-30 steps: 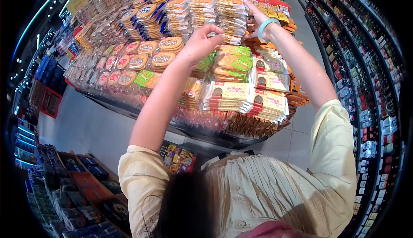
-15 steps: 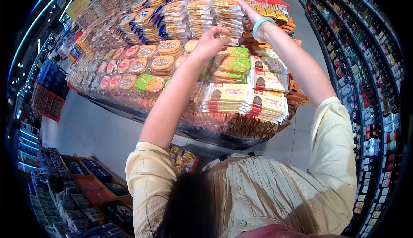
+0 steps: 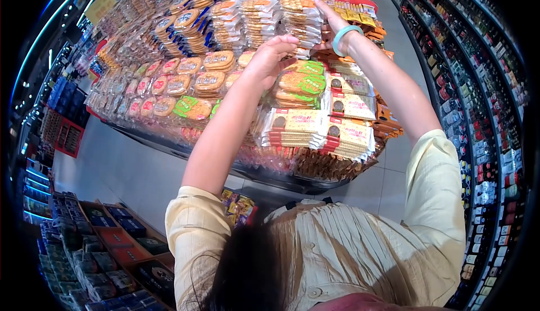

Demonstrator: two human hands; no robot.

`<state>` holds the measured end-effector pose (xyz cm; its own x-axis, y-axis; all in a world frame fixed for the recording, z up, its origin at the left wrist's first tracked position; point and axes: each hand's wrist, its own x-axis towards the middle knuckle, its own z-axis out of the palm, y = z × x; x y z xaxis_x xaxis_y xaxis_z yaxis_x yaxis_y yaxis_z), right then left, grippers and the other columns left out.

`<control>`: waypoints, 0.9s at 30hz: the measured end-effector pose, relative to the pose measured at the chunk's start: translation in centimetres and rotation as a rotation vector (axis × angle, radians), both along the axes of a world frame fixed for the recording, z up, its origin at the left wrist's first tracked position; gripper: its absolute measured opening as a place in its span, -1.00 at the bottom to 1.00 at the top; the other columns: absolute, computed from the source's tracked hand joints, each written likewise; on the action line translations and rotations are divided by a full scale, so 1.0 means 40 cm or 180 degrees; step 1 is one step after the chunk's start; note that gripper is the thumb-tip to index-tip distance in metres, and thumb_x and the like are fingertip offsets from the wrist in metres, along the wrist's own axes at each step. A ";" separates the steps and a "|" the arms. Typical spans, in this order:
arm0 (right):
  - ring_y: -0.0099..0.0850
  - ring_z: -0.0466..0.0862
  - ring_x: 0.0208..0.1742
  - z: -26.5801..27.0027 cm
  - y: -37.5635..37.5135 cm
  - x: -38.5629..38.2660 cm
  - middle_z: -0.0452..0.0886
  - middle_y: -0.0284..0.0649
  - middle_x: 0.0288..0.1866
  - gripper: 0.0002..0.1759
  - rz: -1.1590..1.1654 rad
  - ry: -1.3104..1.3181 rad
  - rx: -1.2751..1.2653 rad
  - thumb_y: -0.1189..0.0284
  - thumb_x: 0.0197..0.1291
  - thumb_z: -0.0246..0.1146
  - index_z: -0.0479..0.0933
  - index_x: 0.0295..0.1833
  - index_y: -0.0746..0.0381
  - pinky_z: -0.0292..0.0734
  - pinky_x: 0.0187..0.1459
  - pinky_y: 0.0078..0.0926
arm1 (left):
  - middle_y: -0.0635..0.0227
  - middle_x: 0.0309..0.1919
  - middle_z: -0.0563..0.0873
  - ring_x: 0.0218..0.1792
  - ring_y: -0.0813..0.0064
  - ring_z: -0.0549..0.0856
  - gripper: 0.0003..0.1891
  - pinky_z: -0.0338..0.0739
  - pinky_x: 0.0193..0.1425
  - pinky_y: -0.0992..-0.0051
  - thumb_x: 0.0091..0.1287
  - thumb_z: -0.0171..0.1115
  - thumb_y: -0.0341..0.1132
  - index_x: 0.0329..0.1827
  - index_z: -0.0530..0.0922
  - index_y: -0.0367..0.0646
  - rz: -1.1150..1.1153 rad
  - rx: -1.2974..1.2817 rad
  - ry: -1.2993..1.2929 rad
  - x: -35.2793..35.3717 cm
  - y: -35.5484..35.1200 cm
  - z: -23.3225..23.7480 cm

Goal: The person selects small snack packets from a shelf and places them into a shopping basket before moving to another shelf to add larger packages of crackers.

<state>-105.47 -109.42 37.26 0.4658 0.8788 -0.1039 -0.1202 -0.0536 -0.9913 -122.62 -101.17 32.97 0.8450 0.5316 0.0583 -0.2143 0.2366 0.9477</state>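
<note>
Orange-and-white packets [image 3: 301, 19] at twelve o'clock stand between left hand [image 3: 265, 63] and right hand [image 3: 333, 23], grips apart, seemingly keeping the stack straight.

Bright, fairly even light falls on the packets [image 3: 292, 121], whose clear wrappers glint, while the far left holds glowing blue-white strips [image 3: 46, 16], the near left shelving [image 3: 118, 243] sits dim, and round-lens distortion bends the right shelves [image 3: 478, 103] toward black, softened edges.
</note>
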 end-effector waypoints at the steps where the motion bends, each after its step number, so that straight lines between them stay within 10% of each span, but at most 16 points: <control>1: -0.24 0.47 0.17 -0.001 -0.001 0.003 0.46 -0.13 0.15 0.01 -0.0003 -0.0003 -0.0002 -0.45 -0.07 0.09 0.32 0.31 0.10 0.46 0.04 -0.13 | 0.48 -0.18 0.57 -0.09 0.57 0.53 -0.84 0.47 0.15 0.37 0.26 0.17 -0.45 -0.11 0.54 -0.10 -0.0003 -0.0002 -0.0003 0.000 0.000 -0.001; 27: -0.23 0.42 0.26 -0.008 -0.001 -0.004 0.39 -0.13 0.29 -0.02 0.0048 0.0206 0.0166 -0.39 -0.03 0.13 0.27 0.37 0.05 0.40 0.15 -0.09 | 0.11 0.17 0.33 0.07 0.30 0.41 -0.40 0.44 0.20 0.31 0.27 0.26 -0.15 0.22 0.25 -0.33 0.0853 -0.0526 0.0040 0.023 -0.025 -0.004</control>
